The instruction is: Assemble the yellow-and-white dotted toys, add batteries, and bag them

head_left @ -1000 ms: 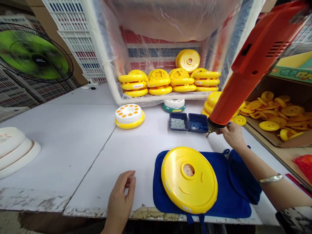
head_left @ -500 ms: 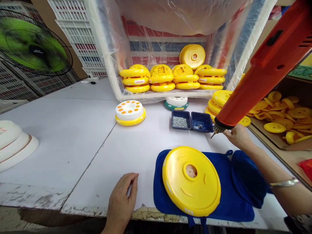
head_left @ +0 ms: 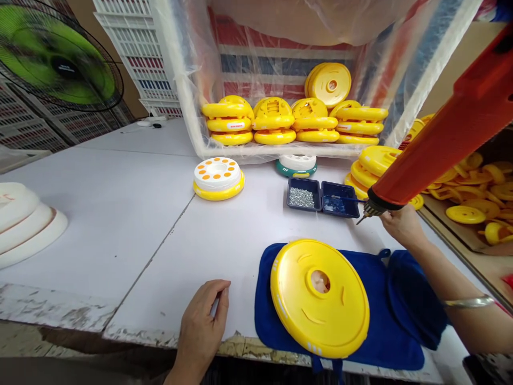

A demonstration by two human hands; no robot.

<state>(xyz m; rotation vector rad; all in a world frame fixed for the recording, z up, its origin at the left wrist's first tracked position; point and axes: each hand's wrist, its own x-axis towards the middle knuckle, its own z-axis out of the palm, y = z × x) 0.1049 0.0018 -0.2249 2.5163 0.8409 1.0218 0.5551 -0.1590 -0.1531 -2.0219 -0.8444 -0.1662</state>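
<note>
My left hand (head_left: 203, 323) rests at the table's front edge, fingers curled and thumb close to the fingertips. Nothing shows in it. A yellow plastic disc (head_left: 296, 289) with a round centre hole lies on a blue cloth (head_left: 379, 299) to its right. My right hand (head_left: 404, 227) is closed beside the small dark blue trays, on a thin blue stick (head_left: 352, 199) that reaches into the right tray (head_left: 340, 212). Some of its fingers are hidden behind the hanging orange electric screwdriver (head_left: 425, 144). The left tray (head_left: 303, 207) contains small screws.
A plastic-lined crate (head_left: 192, 117) holds stacked yellow discs (head_left: 274, 120). More discs (head_left: 379, 160) stand right of the trays. A cardboard box (head_left: 460, 235) of yellow parts is at right. White-topped discs (head_left: 218, 176) and white rings (head_left: 24, 230) stand farther left; a fan (head_left: 64, 61) is behind.
The view has shifted slightly, so most things appear a little farther right. Both hands keep much the same pose, and the yellow disc stays on the cloth.
</note>
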